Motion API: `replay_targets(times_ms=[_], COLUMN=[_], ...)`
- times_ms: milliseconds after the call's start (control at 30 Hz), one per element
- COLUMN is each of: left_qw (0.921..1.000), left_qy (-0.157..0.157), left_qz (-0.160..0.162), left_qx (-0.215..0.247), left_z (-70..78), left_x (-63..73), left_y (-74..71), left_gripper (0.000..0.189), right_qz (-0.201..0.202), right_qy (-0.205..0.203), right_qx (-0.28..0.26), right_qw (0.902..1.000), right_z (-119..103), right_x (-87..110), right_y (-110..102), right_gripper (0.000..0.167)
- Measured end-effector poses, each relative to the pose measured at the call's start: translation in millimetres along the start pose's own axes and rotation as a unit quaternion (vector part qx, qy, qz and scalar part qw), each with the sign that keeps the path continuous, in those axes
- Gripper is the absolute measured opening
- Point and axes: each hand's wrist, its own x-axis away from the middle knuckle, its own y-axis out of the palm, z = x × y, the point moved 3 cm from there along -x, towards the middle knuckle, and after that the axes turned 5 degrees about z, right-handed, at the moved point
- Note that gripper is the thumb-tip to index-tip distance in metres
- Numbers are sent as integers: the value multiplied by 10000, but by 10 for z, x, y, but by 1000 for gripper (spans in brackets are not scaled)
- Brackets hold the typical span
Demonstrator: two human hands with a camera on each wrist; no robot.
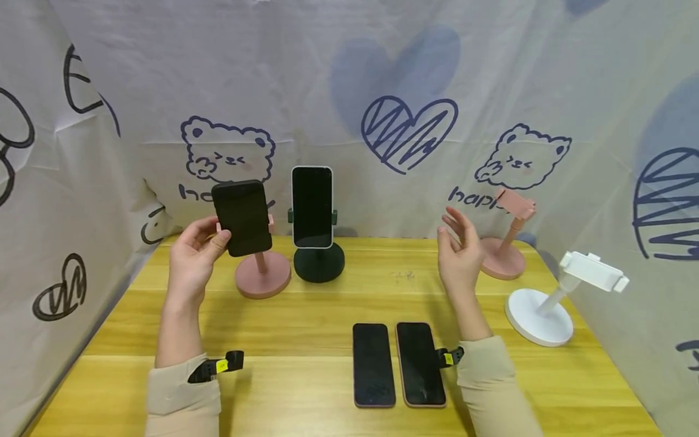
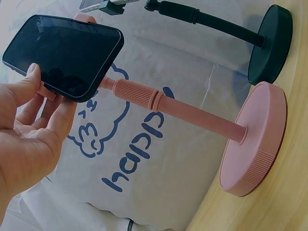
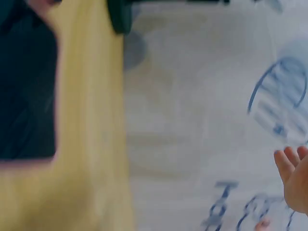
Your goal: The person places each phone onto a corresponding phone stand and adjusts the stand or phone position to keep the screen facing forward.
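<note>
Left hand [image 1: 188,261] pinches the black phone [image 1: 243,218], up there in the pink stand [image 1: 263,279]! Next along, a green stand [image 1: 320,266] holds a white-edged phone [image 1: 312,207]; the right hand [image 1: 460,261] hovers, fingers loosely parted, near another pink stand [image 1: 503,261].

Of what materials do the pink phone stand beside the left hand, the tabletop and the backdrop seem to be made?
Pink phone stand: probably plastic, matte, by its even colour and ribbed collar, though painted metal is possible.
Tabletop: wood or wood-look laminate, with streaky grain and a faint sheen.
Backdrop: likely thin fabric, matte, since it hangs in soft creases.
</note>
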Motion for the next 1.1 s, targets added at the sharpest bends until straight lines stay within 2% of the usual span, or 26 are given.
replay_targets(times_ms=[100,167,267,333,433,533,667,800,900,967,1100], left_qw=[10000,10000,10000,10000,10000,10000,10000,10000,10000,10000,10000], left_qy=[9,18,24,43,18,-20,-16,-4,-6,-4,2], left_qz=[-13,-9,10,15,5,-12,-35,-35,-43,-49,-46], left_qx=[49,64,72,26,34,61,29,19,31,30,2], left_z=[-10,-12,-9,-6,-5,-7,-2,5,6,3,-5], left_x=[-4,0,2,2,1,2,7,9,10,10,5], left_y=[-3,-11,-18,-18,-14,-11,-17,-26,-23,-17,-12], left_gripper=[23,23,23,22,22,22,23,23,23,23,23], right_qz=[524,770,1077,1288,1532,1441,1087,1007,1096,1140,1156], right_qy=[331,602,766,859,1182,1712,2155,2205,2224,2274,2344], right_qx=[218,233,288,644,1474,2043,2084,2126,2330,2457,2520], right_qw=[9978,9949,9908,9858,9700,9530,9478,9466,9404,9354,9318], right_z=[126,339,648,854,986,1089,1211,1324,1398,1442,1494], right_x=[-54,-108,-208,-280,-384,-510,-701,-890,-1001,-1051,-1110], right_y=[-194,-314,-453,-537,-637,-725,-795,-839,-879,-905,-942], right_gripper=[41,42,44,46,51,60,68,71,68,66,59])
